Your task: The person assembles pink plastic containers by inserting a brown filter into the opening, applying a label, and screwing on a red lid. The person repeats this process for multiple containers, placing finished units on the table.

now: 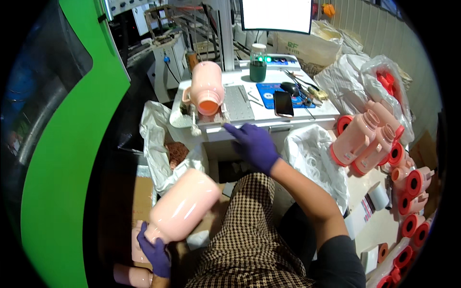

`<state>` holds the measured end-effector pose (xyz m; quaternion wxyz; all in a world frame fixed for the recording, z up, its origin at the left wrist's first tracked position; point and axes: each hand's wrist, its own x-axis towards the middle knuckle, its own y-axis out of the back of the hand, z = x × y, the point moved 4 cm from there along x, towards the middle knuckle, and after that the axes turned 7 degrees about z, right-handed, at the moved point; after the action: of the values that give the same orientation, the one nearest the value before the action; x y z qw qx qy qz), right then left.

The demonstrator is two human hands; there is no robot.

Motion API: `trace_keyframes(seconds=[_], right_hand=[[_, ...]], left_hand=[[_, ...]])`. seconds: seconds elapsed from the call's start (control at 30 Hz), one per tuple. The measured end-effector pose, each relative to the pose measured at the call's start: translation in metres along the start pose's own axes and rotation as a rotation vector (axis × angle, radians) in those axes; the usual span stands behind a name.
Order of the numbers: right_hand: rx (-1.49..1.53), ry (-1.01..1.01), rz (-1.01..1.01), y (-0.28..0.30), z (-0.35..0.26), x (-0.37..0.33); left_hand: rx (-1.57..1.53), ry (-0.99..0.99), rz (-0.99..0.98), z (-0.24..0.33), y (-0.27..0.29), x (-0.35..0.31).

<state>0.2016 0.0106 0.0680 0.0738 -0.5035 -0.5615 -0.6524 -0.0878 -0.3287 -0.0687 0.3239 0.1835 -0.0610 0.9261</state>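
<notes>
My left hand, in a purple glove, is closed round the neck of a glossy pink thermos jug, which tilts with its base up and to the right. Over the front edge of the white worktable, my purple-gloved right hand points its index finger to the left and holds nothing. Just beyond that fingertip, another pink thermos jug lies on a fixture, its orange-lined mouth facing me and its handle on the left. A perforated metal plate is beside it.
On the worktable are a phone, a black mouse, hand tools and a bottle of green liquid. Several pink jugs crowd the right side. White sacks flank my knees. A green machine panel stands at left.
</notes>
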Motion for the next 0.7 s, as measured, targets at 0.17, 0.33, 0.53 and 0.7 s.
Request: trace_keyframes(seconds=[0.17,0.33,0.53,0.7], right_hand=[[-0.414,-0.099,-0.099,-0.108,0.068,0.08],[-0.163,0.24,0.1,-0.052,0.001,0.018],[0.384,0.03,0.176,0.134,-0.067,-0.187],[0.333,-0.549,0.355,0.177,-0.095,-0.298]], left_hand=[[-0.281,0.188,0.224,0.037,-0.03,0.024],[-0.251,-0.189,0.277,0.039,-0.05,0.073],[-0.066,-0.627,0.011,0.054,-0.208,0.128],[0.151,-0.848,0.0,0.047,-0.349,0.165]])
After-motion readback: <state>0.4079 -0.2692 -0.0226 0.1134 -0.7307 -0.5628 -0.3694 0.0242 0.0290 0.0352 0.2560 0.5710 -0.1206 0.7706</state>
